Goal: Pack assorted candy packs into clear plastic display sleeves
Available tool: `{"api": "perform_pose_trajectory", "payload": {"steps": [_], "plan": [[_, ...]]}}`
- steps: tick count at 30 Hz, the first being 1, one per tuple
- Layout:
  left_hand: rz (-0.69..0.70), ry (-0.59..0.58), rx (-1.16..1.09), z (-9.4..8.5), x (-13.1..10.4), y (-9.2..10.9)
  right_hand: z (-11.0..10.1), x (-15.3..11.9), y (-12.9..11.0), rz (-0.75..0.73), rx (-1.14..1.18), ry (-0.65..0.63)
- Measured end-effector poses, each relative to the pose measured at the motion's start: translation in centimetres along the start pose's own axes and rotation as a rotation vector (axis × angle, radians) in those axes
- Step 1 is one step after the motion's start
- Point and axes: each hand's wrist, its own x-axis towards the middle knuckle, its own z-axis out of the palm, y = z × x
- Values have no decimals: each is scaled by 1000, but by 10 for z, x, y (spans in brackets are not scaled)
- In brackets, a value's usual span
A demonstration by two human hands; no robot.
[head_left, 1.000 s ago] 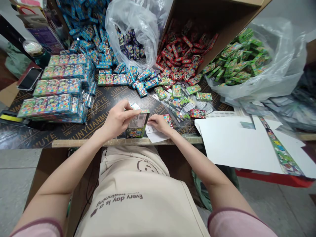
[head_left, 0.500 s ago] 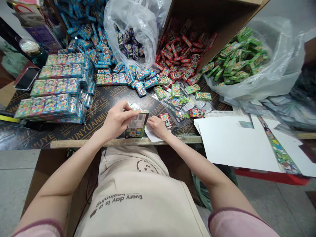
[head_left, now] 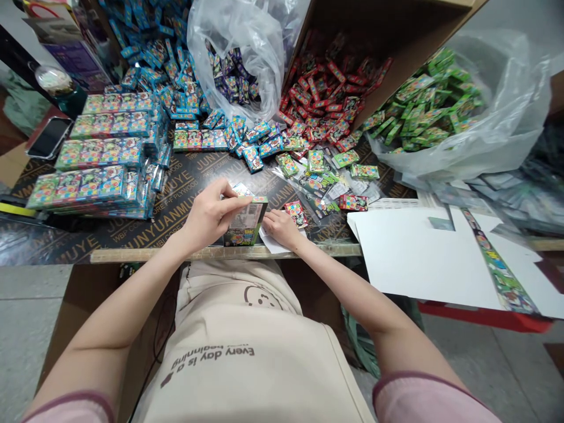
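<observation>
A dark, patterned box (head_left: 243, 226) stands upright at the table's front edge, with a green top rim. My left hand (head_left: 210, 212) grips its upper part between thumb and fingers. To its right, my right hand (head_left: 281, 228) is closed over a white paper (head_left: 274, 243) lying at the edge; its fingertips are near the box's side, and what they pinch is hidden. Just behind that hand lies a small red packet (head_left: 296, 214). Part of a light blue packet (head_left: 242, 189) shows behind the box.
Stacked wrapped packs (head_left: 92, 182) and a phone (head_left: 49, 138) are at the left. Blue boxes (head_left: 154, 56), a plastic bag (head_left: 259, 59), red boxes (head_left: 326, 88) and green boxes (head_left: 432, 100) fill the back. White sheets (head_left: 423, 252) overhang the right edge.
</observation>
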Motion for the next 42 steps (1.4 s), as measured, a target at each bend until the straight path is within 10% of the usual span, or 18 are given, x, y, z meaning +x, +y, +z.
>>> {"api": "perform_pose_trajectory", "payload": {"steps": [15, 27, 42], "plan": [[-8, 1, -14, -1, 1, 0, -1, -5, 10, 182, 478, 55], [-6, 6, -21, -1, 1, 1, 6, -7, 5, 214, 472, 137], [-29, -19, 6, -2, -1, 3, -7, 11, 6, 163, 259, -103]]}}
